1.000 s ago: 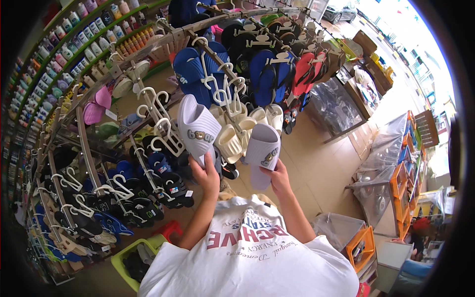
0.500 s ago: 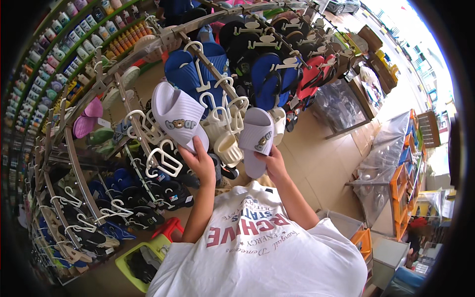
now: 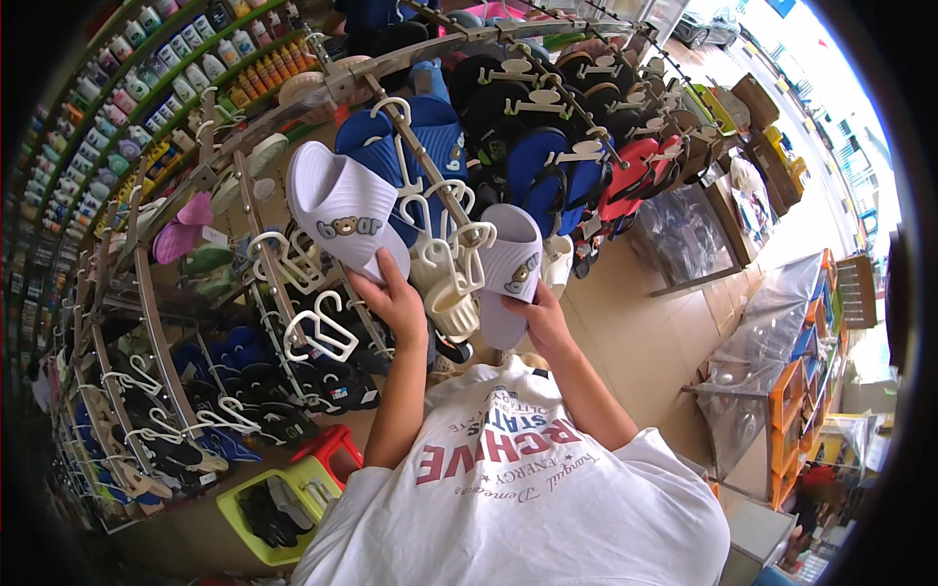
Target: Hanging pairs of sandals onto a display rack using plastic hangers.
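My left hand (image 3: 391, 298) is closed round the sole end of a lavender slide sandal (image 3: 332, 200) with a cartoon bear logo, tilted up at the upper left. My right hand (image 3: 542, 320) grips the matching slide (image 3: 510, 249), held more upright to the right. Between the two, white plastic hangers (image 3: 440, 239) and cream footwear (image 3: 449, 313) hang on a metal arm of the rack. Blue slides (image 3: 371, 142) hang just beyond the left slide, and blue flip-flops (image 3: 547, 176) behind the right one, which partly hides the cream pairs.
Metal rails (image 3: 347, 78) carry more footwear and hangers. Bottle shelves (image 3: 147, 68) line the upper left. A person (image 3: 366, 15) is behind the rack. A lime basket (image 3: 244, 503) and red plastic item (image 3: 342, 444) lie below. Plastic-covered orange crates (image 3: 787, 391) stand right, tiled floor (image 3: 611, 322) between.
Both hands have moved up and away from my body with the slides. The left slide has shifted left and tilted, coming up against the blue slides. The view has shifted slightly.
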The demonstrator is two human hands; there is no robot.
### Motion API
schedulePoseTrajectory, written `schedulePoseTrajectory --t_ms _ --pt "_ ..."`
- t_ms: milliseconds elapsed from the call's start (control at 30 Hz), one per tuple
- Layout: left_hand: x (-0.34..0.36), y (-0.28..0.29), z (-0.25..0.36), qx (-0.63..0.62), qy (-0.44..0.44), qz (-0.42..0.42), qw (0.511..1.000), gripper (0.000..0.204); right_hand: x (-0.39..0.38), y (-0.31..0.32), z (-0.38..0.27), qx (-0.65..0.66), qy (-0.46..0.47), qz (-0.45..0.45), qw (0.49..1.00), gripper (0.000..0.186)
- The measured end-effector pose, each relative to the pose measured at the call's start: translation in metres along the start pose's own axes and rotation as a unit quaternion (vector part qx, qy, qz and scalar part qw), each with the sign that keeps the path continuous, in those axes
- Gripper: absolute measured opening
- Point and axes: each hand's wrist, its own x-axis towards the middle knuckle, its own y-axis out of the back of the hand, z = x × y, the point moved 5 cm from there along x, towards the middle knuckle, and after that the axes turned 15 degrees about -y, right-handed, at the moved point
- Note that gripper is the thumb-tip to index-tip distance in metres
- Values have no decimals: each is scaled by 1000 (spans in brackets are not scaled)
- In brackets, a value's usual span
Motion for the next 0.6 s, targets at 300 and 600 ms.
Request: schedulePoseTrajectory --t_ms 300,600 --pt "-1 2 0 7 4 -44 999 58 4 1 -11 0 -7 -12 1000 49" --pt "-13 10 3 11 3 -113 993 51 6 12 -8 -5 -21 -17 1000 53"
